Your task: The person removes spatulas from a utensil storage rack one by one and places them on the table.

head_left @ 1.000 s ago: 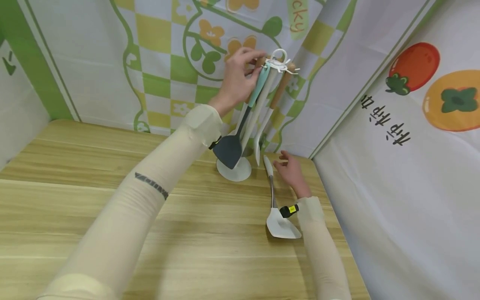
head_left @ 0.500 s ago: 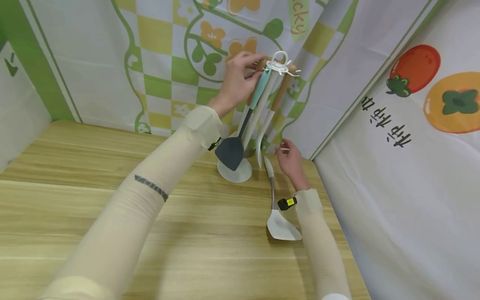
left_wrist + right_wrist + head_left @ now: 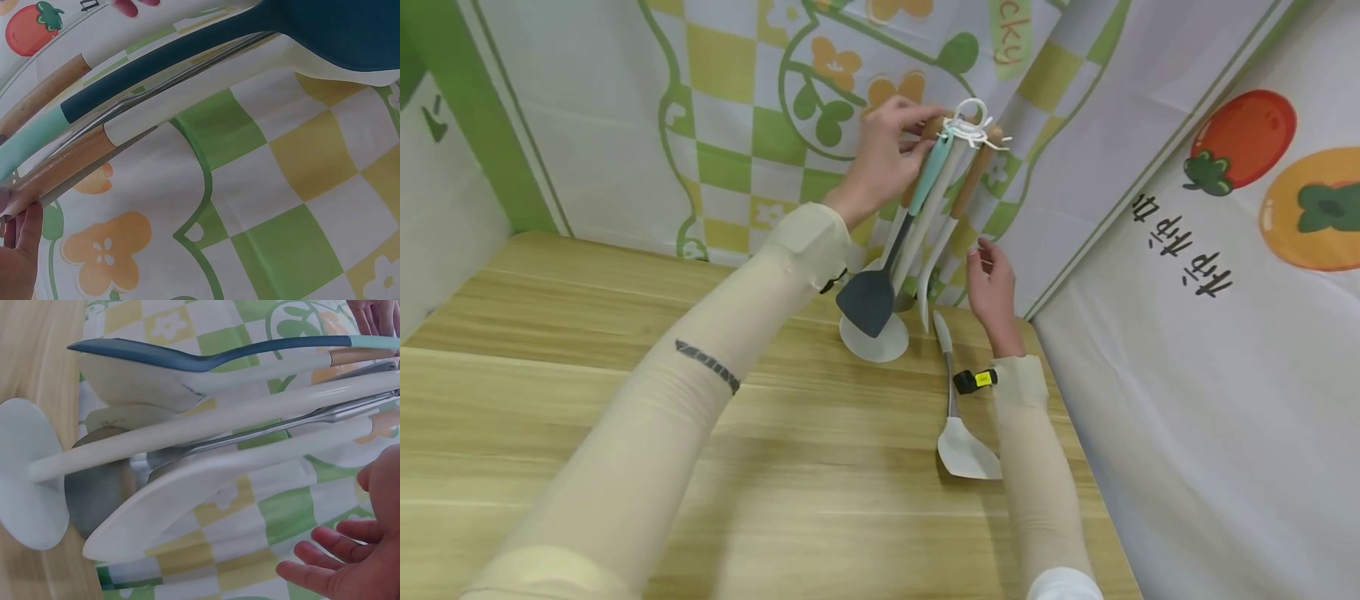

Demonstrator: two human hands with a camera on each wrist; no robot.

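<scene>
At the top of a white utensil stand (image 3: pixel 877 342), my left hand (image 3: pixel 883 162) pinches the wooden handle of a white spatula (image 3: pixel 65 165). This spatula hangs behind a dark blue spatula (image 3: pixel 867 302) with a mint handle. My right hand (image 3: pixel 992 292) is raised to the right of the stand, its fingers loosely bent and holding nothing. Nearest to it hangs a white utensil with a wooden handle (image 3: pixel 187 487), seen edge-on; its exact kind is unclear. A metal utensil (image 3: pixel 100 478) hangs behind the post, its head partly hidden.
On the wooden table (image 3: pixel 625 350) lies a white spatula with a metal shaft (image 3: pixel 966 450), below my right hand. A patterned cloth (image 3: pixel 722 150) hangs close behind the stand. Another printed cloth wall (image 3: pixel 1187 367) runs along the table's right edge.
My right hand has risen from beside the lying spatula's handle up toward the hanging utensils. My left hand keeps its grip at the top of the stand.
</scene>
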